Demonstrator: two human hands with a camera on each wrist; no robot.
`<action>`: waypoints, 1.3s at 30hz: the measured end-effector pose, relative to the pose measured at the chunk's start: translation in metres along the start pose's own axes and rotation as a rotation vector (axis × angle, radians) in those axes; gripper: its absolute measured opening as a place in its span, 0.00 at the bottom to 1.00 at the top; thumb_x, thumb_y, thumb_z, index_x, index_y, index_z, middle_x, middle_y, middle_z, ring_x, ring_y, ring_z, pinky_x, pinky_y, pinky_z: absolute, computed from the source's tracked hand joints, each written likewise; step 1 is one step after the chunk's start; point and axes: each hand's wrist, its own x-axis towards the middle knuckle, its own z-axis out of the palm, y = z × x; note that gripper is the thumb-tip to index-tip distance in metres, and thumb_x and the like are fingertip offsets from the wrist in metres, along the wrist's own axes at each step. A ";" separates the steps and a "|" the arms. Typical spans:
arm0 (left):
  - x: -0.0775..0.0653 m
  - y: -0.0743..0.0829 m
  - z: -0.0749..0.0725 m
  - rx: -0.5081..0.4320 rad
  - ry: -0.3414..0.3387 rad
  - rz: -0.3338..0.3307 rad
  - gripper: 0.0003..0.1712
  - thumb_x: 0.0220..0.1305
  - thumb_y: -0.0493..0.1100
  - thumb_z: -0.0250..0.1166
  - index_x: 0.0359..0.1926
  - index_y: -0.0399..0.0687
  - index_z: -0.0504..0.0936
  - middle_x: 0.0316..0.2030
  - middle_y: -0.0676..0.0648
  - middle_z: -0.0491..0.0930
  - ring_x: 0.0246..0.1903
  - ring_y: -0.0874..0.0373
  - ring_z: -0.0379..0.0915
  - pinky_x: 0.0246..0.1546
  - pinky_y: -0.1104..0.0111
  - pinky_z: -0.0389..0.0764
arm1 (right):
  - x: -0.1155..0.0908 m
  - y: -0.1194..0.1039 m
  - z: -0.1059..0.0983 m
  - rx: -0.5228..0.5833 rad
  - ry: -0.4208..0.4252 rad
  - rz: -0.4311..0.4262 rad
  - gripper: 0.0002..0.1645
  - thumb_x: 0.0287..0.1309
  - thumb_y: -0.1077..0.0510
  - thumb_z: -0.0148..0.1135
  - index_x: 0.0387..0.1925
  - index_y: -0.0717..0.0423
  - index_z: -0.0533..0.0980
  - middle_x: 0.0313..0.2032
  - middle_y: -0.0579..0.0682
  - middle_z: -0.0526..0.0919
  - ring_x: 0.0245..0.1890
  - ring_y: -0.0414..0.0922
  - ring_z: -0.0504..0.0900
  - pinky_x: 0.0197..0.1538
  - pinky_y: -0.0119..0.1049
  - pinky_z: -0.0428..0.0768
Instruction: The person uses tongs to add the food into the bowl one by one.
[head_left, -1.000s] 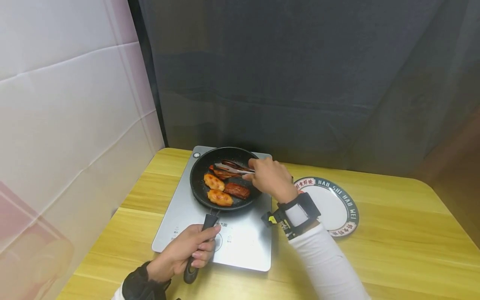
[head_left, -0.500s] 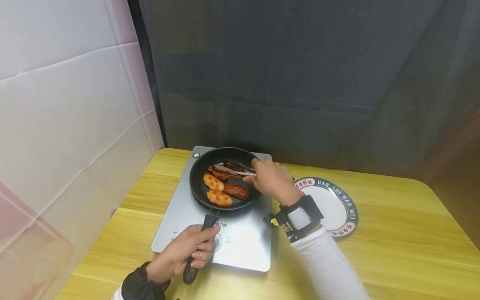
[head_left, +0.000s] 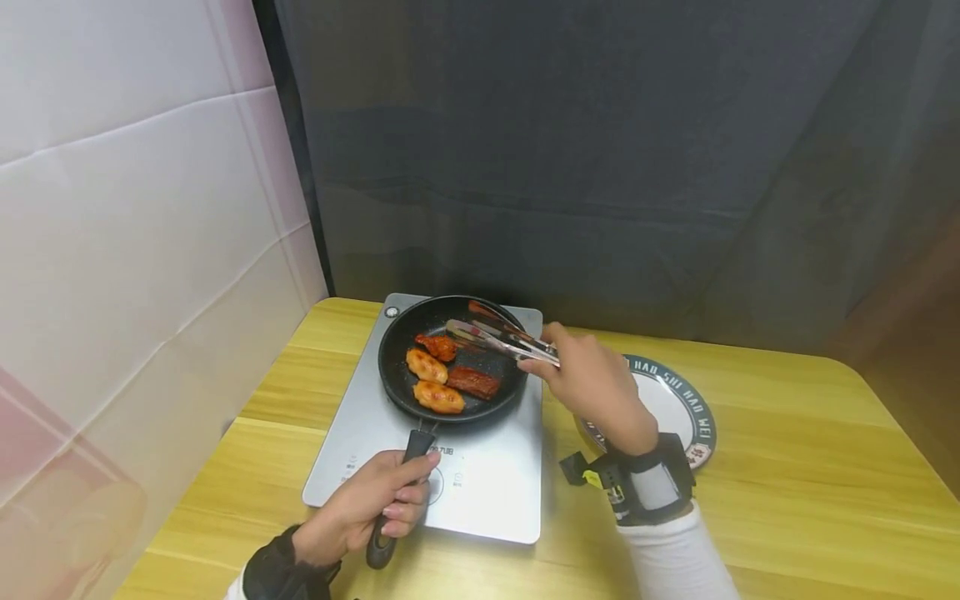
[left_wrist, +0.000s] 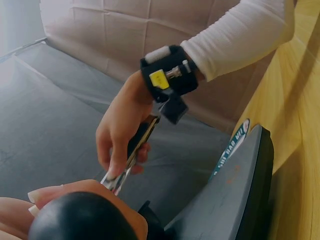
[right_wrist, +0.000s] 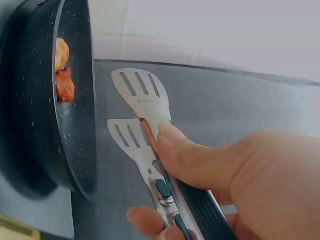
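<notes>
My left hand (head_left: 375, 500) grips the black handle (head_left: 420, 443) of a frying pan (head_left: 414, 321). The pan holds two golden chicken wings (head_left: 427, 366), a dark reddish-brown slab of food (head_left: 474, 382) and a smaller red glazed piece (head_left: 437, 347). Over the pan's right rim, my right hand (head_left: 600, 387) holds metal tongs (head_left: 491, 337), thumb on one arm and fingers on the other. In the right wrist view their slotted heads (right_wrist: 142, 92) stand apart from each other, with no food between them, beside the pan wall (right_wrist: 35, 115).
Beneath the pan is a silver induction cooker (head_left: 495, 500). A white oval plate with a lettered green rim (head_left: 705, 421) lies right of it, partly hidden by the right hand and wrist. A grey curtain (head_left: 600, 167) hangs behind the wooden table (head_left: 810, 467).
My right hand has drawn the tongs up and to the right, away from the red piece, which stays in the pan. The left hand keeps its place on the handle.
</notes>
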 end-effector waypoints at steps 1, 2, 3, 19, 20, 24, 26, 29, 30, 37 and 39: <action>0.000 0.000 0.000 0.003 -0.001 0.003 0.20 0.73 0.49 0.52 0.26 0.45 0.60 0.14 0.58 0.56 0.10 0.70 0.51 0.07 0.80 0.57 | -0.003 0.003 -0.001 0.010 0.003 0.004 0.31 0.58 0.37 0.62 0.52 0.54 0.72 0.27 0.52 0.77 0.23 0.48 0.74 0.20 0.41 0.71; 0.000 0.000 0.000 0.002 0.000 0.001 0.20 0.73 0.49 0.52 0.26 0.46 0.60 0.14 0.58 0.56 0.10 0.70 0.52 0.06 0.80 0.57 | -0.007 0.006 -0.002 0.016 0.005 0.006 0.31 0.58 0.37 0.62 0.53 0.54 0.72 0.27 0.51 0.77 0.24 0.48 0.74 0.21 0.40 0.71; 0.000 0.000 0.000 0.001 0.001 -0.001 0.20 0.73 0.49 0.52 0.26 0.46 0.60 0.14 0.58 0.56 0.10 0.70 0.52 0.06 0.80 0.57 | -0.010 0.008 -0.003 0.022 0.006 0.006 0.31 0.59 0.38 0.62 0.54 0.54 0.72 0.27 0.51 0.77 0.24 0.48 0.74 0.21 0.40 0.71; -0.002 0.001 -0.001 -0.011 0.022 -0.027 0.19 0.73 0.50 0.53 0.27 0.46 0.60 0.15 0.58 0.56 0.10 0.70 0.53 0.07 0.79 0.58 | -0.064 0.043 -0.012 0.077 0.083 0.085 0.37 0.57 0.36 0.62 0.54 0.62 0.70 0.22 0.47 0.75 0.22 0.44 0.71 0.20 0.37 0.68; -0.003 0.001 -0.001 -0.014 0.023 -0.027 0.19 0.73 0.50 0.53 0.27 0.46 0.60 0.15 0.58 0.56 0.10 0.70 0.53 0.07 0.79 0.58 | -0.066 0.045 -0.013 0.079 0.083 0.097 0.37 0.58 0.37 0.62 0.54 0.63 0.70 0.20 0.47 0.74 0.21 0.45 0.70 0.20 0.36 0.67; -0.004 0.000 -0.002 -0.018 0.027 -0.025 0.19 0.73 0.50 0.53 0.27 0.46 0.60 0.15 0.58 0.56 0.10 0.70 0.53 0.07 0.80 0.58 | -0.072 0.055 -0.017 0.080 0.104 0.124 0.38 0.58 0.36 0.62 0.52 0.64 0.69 0.18 0.46 0.71 0.19 0.45 0.69 0.19 0.36 0.65; -0.004 0.001 -0.002 -0.021 0.026 -0.024 0.19 0.73 0.49 0.53 0.27 0.46 0.60 0.15 0.58 0.56 0.10 0.70 0.53 0.07 0.80 0.58 | -0.075 0.059 -0.020 0.091 0.098 0.144 0.39 0.57 0.35 0.61 0.52 0.65 0.69 0.18 0.48 0.70 0.18 0.45 0.68 0.17 0.36 0.64; -0.003 0.001 -0.001 -0.019 0.028 -0.022 0.19 0.73 0.49 0.53 0.27 0.46 0.60 0.14 0.58 0.56 0.10 0.70 0.53 0.08 0.80 0.58 | -0.078 0.065 -0.023 0.092 0.087 0.179 0.41 0.57 0.32 0.59 0.51 0.65 0.68 0.20 0.51 0.72 0.20 0.47 0.70 0.18 0.37 0.64; -0.003 0.001 -0.001 -0.016 0.028 -0.022 0.19 0.73 0.49 0.53 0.26 0.46 0.60 0.14 0.58 0.56 0.10 0.70 0.53 0.08 0.80 0.58 | -0.079 0.067 -0.024 0.088 0.086 0.187 0.41 0.57 0.31 0.59 0.51 0.65 0.69 0.22 0.54 0.74 0.21 0.48 0.71 0.19 0.38 0.66; -0.001 0.001 0.001 -0.024 0.014 -0.022 0.19 0.73 0.49 0.53 0.27 0.46 0.61 0.14 0.58 0.56 0.10 0.70 0.53 0.07 0.80 0.58 | -0.085 0.083 -0.028 0.083 0.112 0.193 0.40 0.58 0.33 0.59 0.51 0.66 0.69 0.37 0.68 0.79 0.28 0.55 0.77 0.26 0.47 0.74; 0.000 0.001 0.001 -0.026 0.013 -0.021 0.19 0.73 0.49 0.53 0.27 0.46 0.61 0.14 0.58 0.56 0.10 0.71 0.53 0.07 0.80 0.58 | -0.086 0.088 -0.030 0.082 0.114 0.197 0.40 0.58 0.34 0.59 0.52 0.66 0.69 0.38 0.69 0.79 0.29 0.57 0.78 0.25 0.47 0.74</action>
